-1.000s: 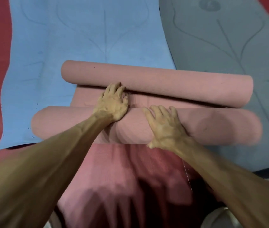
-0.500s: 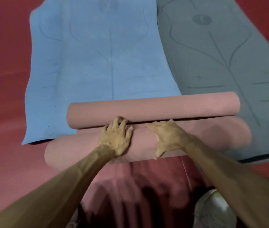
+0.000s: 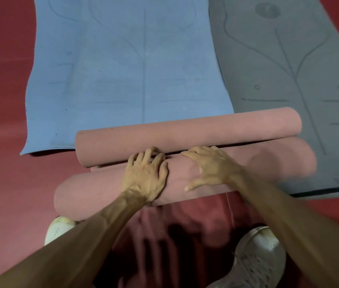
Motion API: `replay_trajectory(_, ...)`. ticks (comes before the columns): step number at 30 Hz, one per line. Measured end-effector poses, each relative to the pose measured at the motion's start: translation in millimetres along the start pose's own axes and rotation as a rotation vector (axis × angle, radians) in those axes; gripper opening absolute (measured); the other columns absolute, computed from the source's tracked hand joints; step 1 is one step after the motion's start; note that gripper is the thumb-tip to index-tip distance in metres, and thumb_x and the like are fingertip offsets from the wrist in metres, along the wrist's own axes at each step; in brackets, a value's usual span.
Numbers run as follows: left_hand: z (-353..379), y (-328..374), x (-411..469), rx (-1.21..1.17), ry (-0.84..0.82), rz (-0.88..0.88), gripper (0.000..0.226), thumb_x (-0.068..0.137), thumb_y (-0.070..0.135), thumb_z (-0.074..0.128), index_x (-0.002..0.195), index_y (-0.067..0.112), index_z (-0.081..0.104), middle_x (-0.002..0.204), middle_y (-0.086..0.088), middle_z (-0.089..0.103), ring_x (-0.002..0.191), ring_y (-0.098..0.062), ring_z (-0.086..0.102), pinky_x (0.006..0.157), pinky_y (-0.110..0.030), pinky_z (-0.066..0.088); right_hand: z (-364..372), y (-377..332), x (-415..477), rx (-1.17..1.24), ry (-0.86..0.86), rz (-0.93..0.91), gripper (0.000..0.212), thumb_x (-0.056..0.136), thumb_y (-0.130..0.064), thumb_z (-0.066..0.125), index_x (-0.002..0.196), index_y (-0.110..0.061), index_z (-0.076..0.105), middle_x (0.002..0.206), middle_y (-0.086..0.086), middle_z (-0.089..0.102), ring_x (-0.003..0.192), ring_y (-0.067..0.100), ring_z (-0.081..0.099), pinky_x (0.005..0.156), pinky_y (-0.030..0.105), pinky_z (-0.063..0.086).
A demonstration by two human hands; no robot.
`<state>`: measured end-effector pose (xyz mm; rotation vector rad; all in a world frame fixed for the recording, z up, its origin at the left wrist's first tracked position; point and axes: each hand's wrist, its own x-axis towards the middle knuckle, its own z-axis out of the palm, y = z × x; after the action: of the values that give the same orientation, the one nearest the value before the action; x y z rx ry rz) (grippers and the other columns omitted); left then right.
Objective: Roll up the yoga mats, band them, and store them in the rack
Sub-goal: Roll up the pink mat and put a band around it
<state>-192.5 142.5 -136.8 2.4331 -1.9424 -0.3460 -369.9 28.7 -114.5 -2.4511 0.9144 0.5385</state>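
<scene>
A pink yoga mat is rolled from both ends into two rolls lying side by side on the red floor. The thicker near roll point(image 3: 93, 190) lies under both my hands; the thinner far roll point(image 3: 206, 134) touches it along its length. My left hand point(image 3: 146, 177) rests flat on the near roll's middle, fingertips reaching the seam between the rolls. My right hand point(image 3: 212, 167) presses beside it, fingers spread, thumb pointing back toward me. A blue mat point(image 3: 127, 65) and a grey mat point(image 3: 293, 65) lie unrolled beyond.
My two white shoes point(image 3: 59, 228) point(image 3: 259, 256) stand on the red floor point(image 3: 0, 100) just behind the near roll. The far roll lies over the near edges of the blue and grey mats. No band or rack is in view.
The near roll has been rolled forward until it meets the far roll, closing the flat strip between them. My hands moved forward with it, and my shoes came into view.
</scene>
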Motion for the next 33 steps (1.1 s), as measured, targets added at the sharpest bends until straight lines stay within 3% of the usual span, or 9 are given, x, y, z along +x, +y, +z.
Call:
replay_trajectory(4,1,-6,17,0.001,0.018,0.015,0.062,0.088,0.047,0.012,0.133,0.03,0.051,0.146,-0.001,0.04,0.128,-0.019,0.04,0.114,-0.039,0.021,2,-5,17,0.042,0.23,0.07,0.073,0.09,-0.069,0.029,0.15,-0.027,0.027,0.152,-0.005,0.033,0.14,0.015,0.028,0.114,0.038,0.019)
replay_trajectory(9,1,-16,42,-0.066,-0.016,0.005,0.075,0.08,0.046,0.006,0.15,0.03,0.026,0.161,0.001,0.006,0.148,-0.019,0.003,0.12,-0.038,0.001,2,3,41,0.002,0.335,0.062,0.07,0.094,-0.064,0.031,0.152,-0.025,0.025,0.159,-0.008,0.021,0.146,0.009,0.016,0.118,0.039,0.007)
replay_trajectory(12,0,-21,58,-0.085,-0.009,-0.008,0.072,0.081,0.039,0.016,0.152,0.027,0.021,0.162,-0.001,0.003,0.148,-0.021,-0.003,0.12,-0.036,-0.002,0,9,55,0.018,0.457,0.031,0.069,0.091,-0.063,0.024,0.146,-0.023,0.039,0.154,-0.007,0.035,0.142,0.009,0.029,0.117,0.041,0.014)
replay_trajectory(16,-2,-31,83,-0.09,-0.031,-0.039,0.062,0.091,0.033,0.026,0.152,0.023,0.019,0.162,-0.003,0.001,0.148,-0.023,-0.005,0.12,-0.036,-0.003,5,10,67,-0.07,0.775,0.015,0.043,0.094,-0.04,0.043,0.12,-0.013,0.064,0.122,0.004,0.064,0.113,0.022,0.059,0.101,0.044,0.038)
replay_trajectory(20,-3,-35,102,-0.088,-0.052,-0.051,0.059,0.095,0.028,0.032,0.152,0.023,0.019,0.162,-0.001,-0.001,0.148,-0.022,-0.005,0.12,-0.037,-0.002,11,5,62,-0.152,0.959,0.171,0.028,0.091,-0.033,0.047,0.103,-0.016,0.066,0.094,0.002,0.062,0.088,0.026,0.058,0.086,0.043,0.033)
replay_trajectory(23,-3,-40,111,-0.084,-0.047,-0.036,0.059,0.095,0.027,0.032,0.152,0.023,0.018,0.162,-0.001,-0.001,0.148,-0.023,-0.005,0.12,-0.038,-0.001,17,-3,50,-0.196,0.957,0.172,0.027,0.087,-0.035,0.049,0.092,-0.014,0.065,0.088,0.004,0.06,0.078,0.028,0.055,0.077,0.041,0.03)
replay_trajectory(28,-6,-42,111,-0.113,-0.032,-0.037,0.06,0.095,0.026,0.034,0.153,0.024,0.019,0.162,-0.001,0.001,0.148,-0.021,-0.004,0.12,-0.038,0.001,31,-4,20,-0.276,0.707,0.04,0.063,0.085,-0.057,0.045,0.12,-0.006,0.057,0.118,0.009,0.057,0.107,0.031,0.054,0.091,0.05,0.033)
replay_trajectory(30,-6,-41,108,-0.119,-0.016,-0.026,0.06,0.095,0.026,0.034,0.152,0.025,0.019,0.162,-0.001,0.001,0.148,-0.021,-0.003,0.12,-0.038,0.002,32,3,13,-0.33,0.582,0.002,0.091,0.072,-0.072,0.052,0.131,-0.003,0.049,0.13,0.013,0.052,0.121,0.035,0.049,0.103,0.061,0.031)
replay_trajectory(33,-7,-42,105,-0.113,0.014,-0.021,0.059,0.094,0.028,0.032,0.152,0.025,0.022,0.162,-0.001,0.005,0.148,-0.021,0.0,0.12,-0.038,0.004,26,13,13,-0.424,0.386,-0.002,0.13,0.037,-0.079,0.072,0.14,-0.006,0.041,0.138,0.016,0.05,0.128,0.04,0.046,0.103,0.067,0.031)
